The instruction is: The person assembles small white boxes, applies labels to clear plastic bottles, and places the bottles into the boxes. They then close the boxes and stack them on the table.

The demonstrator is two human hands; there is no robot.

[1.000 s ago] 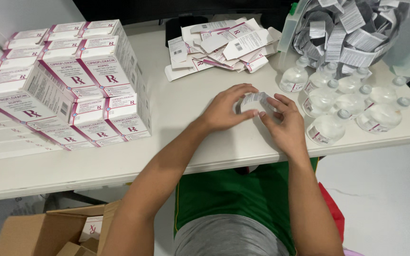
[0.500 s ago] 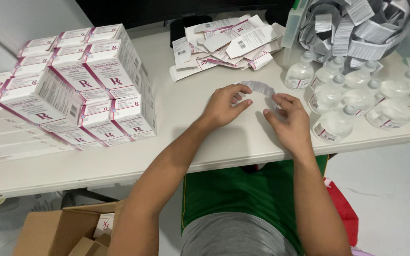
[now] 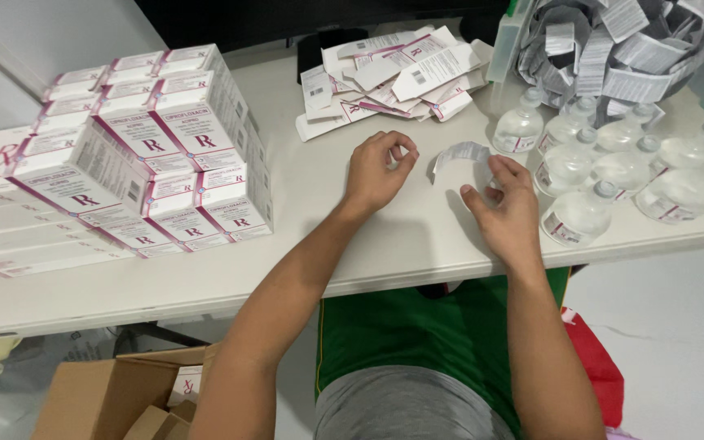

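Observation:
A folded white paper leaflet [image 3: 455, 154] arches just above the white table [image 3: 385, 253]. My right hand [image 3: 505, 210] pinches its right end between thumb and fingers. My left hand [image 3: 378, 173] rests on the table a little to the left of the leaflet's free end. Its fingers are curled toward the thumb and I see nothing in them. Several clear plastic bottles [image 3: 605, 163] with grey caps stand just right of my right hand.
Stacks of white-and-magenta cartons [image 3: 165, 155] fill the table's left side. Flattened cartons [image 3: 393, 77] lie in a pile at the back. A bag of folded leaflets [image 3: 613, 49] sits at the back right. An open cardboard box [image 3: 116, 391] stands on the floor below.
Both hands were together on the leaflet. They have since drawn apart: the left has let go and the leaflet stays with the right hand.

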